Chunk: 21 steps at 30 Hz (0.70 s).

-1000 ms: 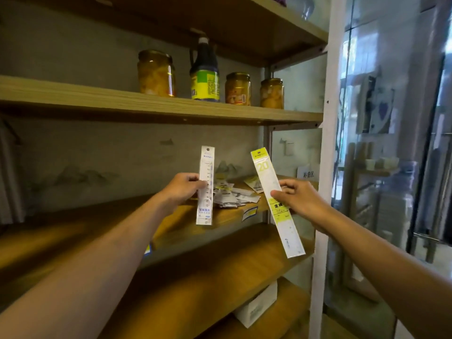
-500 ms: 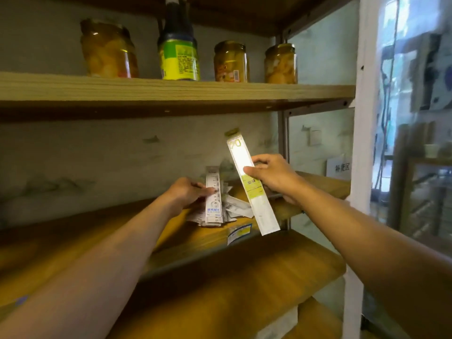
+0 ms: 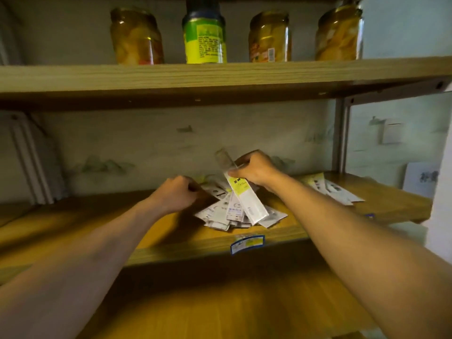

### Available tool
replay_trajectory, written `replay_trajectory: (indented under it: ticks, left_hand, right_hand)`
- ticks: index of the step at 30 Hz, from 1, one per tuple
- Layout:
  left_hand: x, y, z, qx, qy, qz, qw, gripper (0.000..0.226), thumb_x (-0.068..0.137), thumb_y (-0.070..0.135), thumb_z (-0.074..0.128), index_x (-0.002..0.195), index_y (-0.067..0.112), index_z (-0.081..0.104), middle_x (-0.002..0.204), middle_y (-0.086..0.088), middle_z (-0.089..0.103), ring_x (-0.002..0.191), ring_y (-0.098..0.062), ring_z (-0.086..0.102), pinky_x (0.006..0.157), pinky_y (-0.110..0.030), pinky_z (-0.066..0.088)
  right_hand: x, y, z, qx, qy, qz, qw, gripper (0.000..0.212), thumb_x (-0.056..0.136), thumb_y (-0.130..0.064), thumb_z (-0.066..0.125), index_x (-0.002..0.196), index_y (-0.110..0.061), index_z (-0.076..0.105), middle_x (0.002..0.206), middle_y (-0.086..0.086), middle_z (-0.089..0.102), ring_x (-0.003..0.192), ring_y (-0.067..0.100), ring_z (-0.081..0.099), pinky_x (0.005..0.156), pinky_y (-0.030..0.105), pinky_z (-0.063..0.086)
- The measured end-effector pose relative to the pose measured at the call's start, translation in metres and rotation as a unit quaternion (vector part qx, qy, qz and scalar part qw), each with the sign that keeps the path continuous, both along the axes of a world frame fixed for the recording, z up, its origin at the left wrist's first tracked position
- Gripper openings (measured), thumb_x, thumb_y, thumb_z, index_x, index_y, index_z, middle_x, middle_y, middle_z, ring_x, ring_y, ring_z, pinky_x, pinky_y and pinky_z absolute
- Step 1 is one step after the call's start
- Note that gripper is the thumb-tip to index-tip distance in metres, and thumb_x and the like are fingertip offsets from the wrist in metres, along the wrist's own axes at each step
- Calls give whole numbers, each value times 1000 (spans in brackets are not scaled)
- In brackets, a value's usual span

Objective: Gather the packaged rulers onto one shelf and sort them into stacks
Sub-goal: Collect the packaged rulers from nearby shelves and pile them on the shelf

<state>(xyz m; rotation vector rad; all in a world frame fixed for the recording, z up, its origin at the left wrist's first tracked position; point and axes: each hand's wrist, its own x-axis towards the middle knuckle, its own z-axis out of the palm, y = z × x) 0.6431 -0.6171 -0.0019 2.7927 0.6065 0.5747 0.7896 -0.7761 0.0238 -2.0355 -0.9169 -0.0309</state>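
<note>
Your arms reach into the middle shelf (image 3: 281,237), whose front edge carries a blue-and-yellow price tag (image 3: 247,243) too blurred to read. To the left of the pile (image 3: 234,211) the shelf shows bare wood; to the right, a second small stack (image 3: 332,188) lies near the metal upright (image 3: 341,135). Overhead, the upper shelf (image 3: 220,74) holds three jars (image 3: 137,36) and a green-and-yellow labelled bottle (image 3: 204,37), its print illegible. Your right hand (image 3: 254,171) has fingers curled around a long ruler (image 3: 244,192), tilted over the pile, with a yellow label bearing characters that cannot be made out. Your left hand (image 3: 177,192) rests at the pile's left edge, fingers curled; whether they pinch a packet you cannot tell.
</note>
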Motion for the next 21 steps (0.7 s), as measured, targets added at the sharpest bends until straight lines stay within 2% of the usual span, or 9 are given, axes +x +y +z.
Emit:
replay_trajectory:
  ticks: [3,6,10,13,16,21]
  left_hand:
    - [-16,10,-5,34,12,-3,999,23,91,29,60,110,22,71,111,2,70,104,-21,64,91,-35,52]
    - [-29,15,-4,51,-2,-2,999,23,93,26,60,112,19,71,113,1,70,107,-20,62,92,-30,49]
    - [-43,29,1,69,37,0,997,23,92,26,60,113,24,69,112,5,69,107,-17,63,91,-27,48]
    - [-44,35,9,88,54,0,995,25,92,27,59,115,24,68,116,5,68,108,-16,63,92,-27,48]
    - [-35,26,11,85,51,-13,995,24,95,29,56,114,21,68,117,3,68,108,-19,63,94,-31,49]
    - [-8,-1,7,60,28,-53,996,29,99,32,48,113,20,70,117,-2,69,106,-26,63,88,-34,49]
  right_hand:
    - [6,10,-10,-110,-49,16,993,51,79,-45,74,117,-12,66,117,4,67,105,20,63,86,32,51]
    - [6,13,-20,-175,-110,8,978,45,81,-52,69,108,-16,69,109,4,69,95,20,62,80,31,51]
    - [-2,4,-11,-169,-164,11,972,44,86,-52,62,117,-21,64,115,0,66,99,19,61,90,38,52]
    - [-5,-12,1,-198,-190,45,961,42,88,-46,63,123,-22,62,120,-2,64,103,16,59,92,34,51]
    - [-3,-27,5,-233,-204,35,950,45,88,-40,66,128,-22,59,126,-1,62,109,17,58,94,32,48]
    - [3,-45,-1,-245,-197,16,949,49,88,-40,65,132,-22,56,136,0,56,120,20,54,97,31,42]
